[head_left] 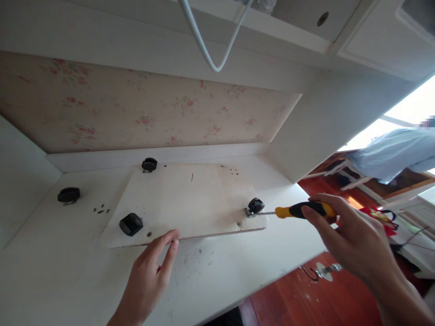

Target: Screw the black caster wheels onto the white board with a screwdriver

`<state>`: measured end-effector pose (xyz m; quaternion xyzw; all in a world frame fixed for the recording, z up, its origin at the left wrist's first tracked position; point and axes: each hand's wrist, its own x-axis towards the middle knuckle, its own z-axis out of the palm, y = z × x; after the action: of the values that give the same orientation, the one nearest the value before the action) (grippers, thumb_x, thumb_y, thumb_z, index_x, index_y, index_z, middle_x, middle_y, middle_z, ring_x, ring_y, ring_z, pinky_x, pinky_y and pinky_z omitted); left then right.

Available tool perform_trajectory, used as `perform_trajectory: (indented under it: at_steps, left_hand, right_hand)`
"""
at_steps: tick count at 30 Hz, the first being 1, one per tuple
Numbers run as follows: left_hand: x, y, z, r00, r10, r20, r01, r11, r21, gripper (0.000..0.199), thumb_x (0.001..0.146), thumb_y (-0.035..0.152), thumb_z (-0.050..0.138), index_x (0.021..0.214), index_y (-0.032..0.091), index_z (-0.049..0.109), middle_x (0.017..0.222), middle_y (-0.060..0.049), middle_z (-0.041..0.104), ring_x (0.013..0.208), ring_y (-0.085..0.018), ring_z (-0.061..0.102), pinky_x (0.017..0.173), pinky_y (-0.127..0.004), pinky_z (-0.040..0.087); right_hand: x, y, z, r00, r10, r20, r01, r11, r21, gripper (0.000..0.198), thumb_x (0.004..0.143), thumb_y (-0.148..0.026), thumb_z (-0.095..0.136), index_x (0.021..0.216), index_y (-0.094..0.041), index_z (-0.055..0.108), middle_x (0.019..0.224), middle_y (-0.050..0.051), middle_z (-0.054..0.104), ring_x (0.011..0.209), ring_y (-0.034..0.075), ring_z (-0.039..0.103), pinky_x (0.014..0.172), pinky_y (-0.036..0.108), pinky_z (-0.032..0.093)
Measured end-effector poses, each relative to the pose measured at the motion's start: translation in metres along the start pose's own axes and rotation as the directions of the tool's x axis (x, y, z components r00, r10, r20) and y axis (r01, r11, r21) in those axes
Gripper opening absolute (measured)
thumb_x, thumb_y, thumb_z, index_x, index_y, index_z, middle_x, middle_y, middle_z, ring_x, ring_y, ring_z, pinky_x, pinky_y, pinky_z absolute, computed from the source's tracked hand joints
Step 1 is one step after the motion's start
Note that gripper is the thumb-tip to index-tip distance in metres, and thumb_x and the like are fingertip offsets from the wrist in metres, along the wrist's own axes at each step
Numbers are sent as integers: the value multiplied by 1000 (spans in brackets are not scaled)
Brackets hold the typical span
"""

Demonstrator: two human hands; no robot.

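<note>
My right hand (343, 231) is closed around the yellow and black handle of a screwdriver (299, 210). Its shaft points left, and the tip meets the metal plate of a black caster wheel (256, 205) at the right end of a white board (197, 199). At the board's front edge, the thumb and fingers of my left hand (152, 262) pinch the rim. Two more casters sit on the board, one at its front left (131, 224) and one at its back left (149, 164). Small holes show near the back right corner.
A loose caster (69, 195) and several small screws (101, 209) lie left of the board on the white desk (217, 276). A white cable (217, 68) hangs from the shelf above. Beyond the desk's right edge, a metal piece (324, 270) lies on the red wooden floor (288, 299).
</note>
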<state>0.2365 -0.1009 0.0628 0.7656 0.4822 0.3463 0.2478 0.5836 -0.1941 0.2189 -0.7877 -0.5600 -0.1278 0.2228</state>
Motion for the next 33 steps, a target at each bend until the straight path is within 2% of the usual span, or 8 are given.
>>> perform_trajectory:
  at_steps: [4,8,15,19,22,26,33]
  left_hand:
    - [-1,-4,6,966,248,-77,-233,958,166,25,97,31,53,117,20,64,110,-6,73,99,-20,70,90,-30,55]
    - [-1,-5,9,932,359,-51,-333,902,275,25,97,24,54,120,17,61,108,-7,73,96,-19,69,90,-31,53]
    - [-2,-7,12,906,424,-4,-394,845,361,27,97,19,55,124,15,59,109,-7,72,98,-20,68,92,-34,51]
    - [-4,-10,14,898,440,9,-409,826,389,29,97,19,56,125,14,58,111,-8,72,99,-20,67,93,-35,50]
    - [-3,-11,13,884,466,34,-439,805,399,28,96,17,56,123,13,60,111,-8,72,101,-20,66,95,-35,49]
    - [-3,-12,13,861,500,93,-493,773,400,27,95,13,55,121,13,62,113,-7,71,106,-21,64,99,-37,47]
    - [-6,-19,17,867,487,104,-488,789,372,32,93,10,55,124,16,63,124,-8,66,115,-23,60,104,-37,46]
  right_hand:
    - [1,0,0,999,-35,2,35,999,6,31,92,-53,50,100,-25,60,78,3,67,44,14,49,57,35,45]
    - [1,-1,-1,998,-54,22,54,999,1,30,93,-53,49,100,-25,58,79,3,67,43,14,49,58,35,45]
    - [4,-8,-5,996,-88,31,88,996,-20,30,94,-50,50,100,-23,59,77,2,65,44,13,50,57,34,42]
    - [14,-12,-7,989,-132,64,137,987,-86,34,95,-53,46,102,-22,60,73,3,64,53,18,56,58,34,41]
    - [26,-12,-8,990,-92,105,106,985,-138,38,93,-59,46,102,-25,61,69,2,63,57,21,58,56,33,39]
    - [42,-11,-4,983,-45,176,81,975,-206,33,93,-57,45,96,-27,59,65,1,62,58,23,59,55,33,36]
    - [61,-18,1,968,35,249,34,964,-265,29,93,-51,43,94,-27,58,67,4,62,67,27,62,58,34,36]
